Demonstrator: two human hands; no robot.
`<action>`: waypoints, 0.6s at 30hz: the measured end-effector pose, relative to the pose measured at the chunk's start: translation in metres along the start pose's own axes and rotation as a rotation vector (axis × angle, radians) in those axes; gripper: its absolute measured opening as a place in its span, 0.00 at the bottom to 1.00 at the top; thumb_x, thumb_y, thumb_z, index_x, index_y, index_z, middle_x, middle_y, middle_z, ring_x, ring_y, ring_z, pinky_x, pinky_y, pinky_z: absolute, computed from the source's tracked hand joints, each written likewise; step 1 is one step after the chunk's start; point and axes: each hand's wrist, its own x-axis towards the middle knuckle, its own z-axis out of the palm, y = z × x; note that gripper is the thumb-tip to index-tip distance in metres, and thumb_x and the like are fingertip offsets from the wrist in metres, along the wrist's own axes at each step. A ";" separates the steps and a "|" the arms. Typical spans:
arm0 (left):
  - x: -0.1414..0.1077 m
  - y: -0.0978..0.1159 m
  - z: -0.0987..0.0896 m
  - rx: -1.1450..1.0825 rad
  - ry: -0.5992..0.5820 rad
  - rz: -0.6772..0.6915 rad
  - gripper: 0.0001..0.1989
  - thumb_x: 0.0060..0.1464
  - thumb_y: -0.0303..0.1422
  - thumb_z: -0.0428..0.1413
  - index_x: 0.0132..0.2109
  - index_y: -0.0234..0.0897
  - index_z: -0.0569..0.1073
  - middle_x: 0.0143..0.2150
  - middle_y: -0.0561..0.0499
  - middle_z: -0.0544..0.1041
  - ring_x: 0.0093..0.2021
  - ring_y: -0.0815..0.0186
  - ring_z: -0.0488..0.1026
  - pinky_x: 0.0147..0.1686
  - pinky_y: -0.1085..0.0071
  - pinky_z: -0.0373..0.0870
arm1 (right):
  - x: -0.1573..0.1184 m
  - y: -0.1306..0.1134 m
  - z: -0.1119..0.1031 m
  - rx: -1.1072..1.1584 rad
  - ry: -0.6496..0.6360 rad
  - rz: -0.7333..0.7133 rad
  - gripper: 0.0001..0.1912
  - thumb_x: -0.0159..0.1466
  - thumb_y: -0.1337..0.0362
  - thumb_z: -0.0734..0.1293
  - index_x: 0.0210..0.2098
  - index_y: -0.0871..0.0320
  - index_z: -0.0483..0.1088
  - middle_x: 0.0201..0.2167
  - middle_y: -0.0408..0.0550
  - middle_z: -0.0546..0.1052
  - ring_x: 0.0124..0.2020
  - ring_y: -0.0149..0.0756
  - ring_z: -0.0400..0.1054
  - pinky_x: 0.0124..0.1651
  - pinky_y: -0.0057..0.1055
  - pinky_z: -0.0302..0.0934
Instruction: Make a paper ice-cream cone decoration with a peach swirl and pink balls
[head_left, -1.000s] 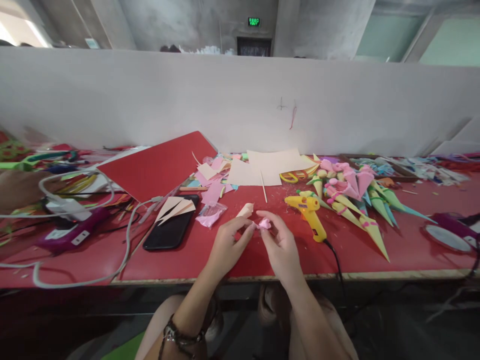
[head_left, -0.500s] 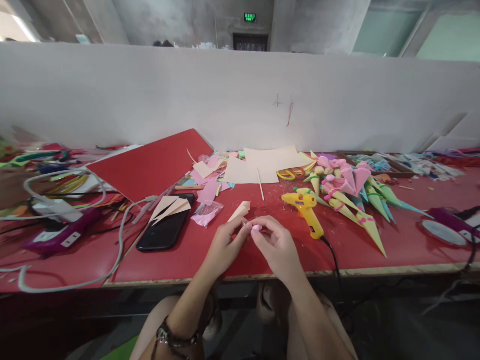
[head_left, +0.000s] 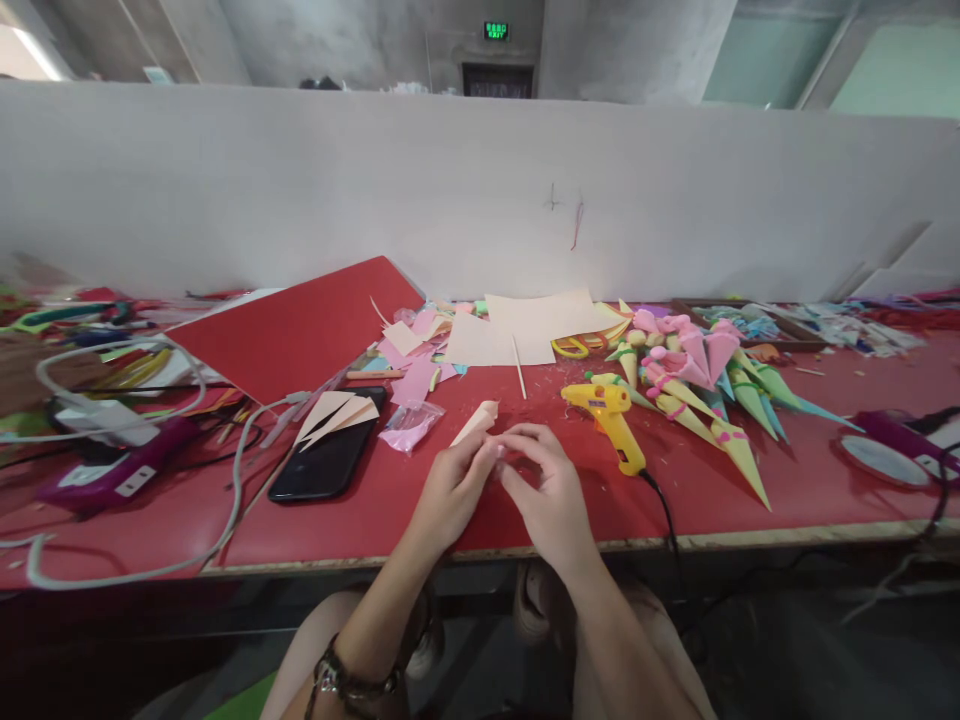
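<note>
2 hands, the left hand (head_left: 452, 490) and the right hand (head_left: 553, 503), meet over the red surface (head_left: 360, 535) near a rolled peach paper (head_left: 475, 421), each grip narrow and apparently pinching a small pink lump (head_left: 501, 453) nearly hidden between the fingertips. It is probably light, soft and easily dented, best taken gently by its edges. Compared with 1 s ago, the fingertips sit closer together and less pink shows.

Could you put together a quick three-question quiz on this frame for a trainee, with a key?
1. Which of the person's hands is nearer the yellow glue gun?
2. What lies on the black phone? (a) scissors (b) pale paper pieces (c) a white stick
3. Fill in: the bracelet is worn on the person's ____ arm.

Key: 1. The right hand. 2. b. 3. left.
</note>
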 end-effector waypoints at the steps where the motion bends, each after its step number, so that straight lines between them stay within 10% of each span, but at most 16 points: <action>1: 0.000 0.000 0.000 0.016 -0.026 -0.003 0.12 0.52 0.39 0.48 0.31 0.35 0.71 0.27 0.49 0.72 0.30 0.64 0.67 0.31 0.72 0.63 | -0.001 -0.001 0.000 -0.025 -0.003 -0.008 0.09 0.55 0.68 0.63 0.35 0.55 0.73 0.37 0.47 0.70 0.39 0.34 0.66 0.43 0.30 0.63; 9: 0.001 -0.002 -0.003 0.027 -0.066 0.002 0.17 0.53 0.41 0.46 0.23 0.34 0.67 0.22 0.54 0.69 0.24 0.69 0.63 0.26 0.75 0.60 | -0.001 -0.009 -0.002 -0.147 -0.134 -0.221 0.15 0.54 0.74 0.59 0.39 0.54 0.69 0.32 0.45 0.69 0.33 0.32 0.65 0.39 0.29 0.63; 18: -0.003 0.001 -0.001 -0.259 -0.104 -0.090 0.19 0.49 0.43 0.51 0.20 0.34 0.64 0.14 0.59 0.57 0.17 0.76 0.51 0.18 0.77 0.50 | -0.004 -0.011 0.004 -0.022 -0.013 -0.121 0.04 0.53 0.70 0.61 0.27 0.57 0.67 0.25 0.42 0.68 0.27 0.29 0.64 0.32 0.27 0.61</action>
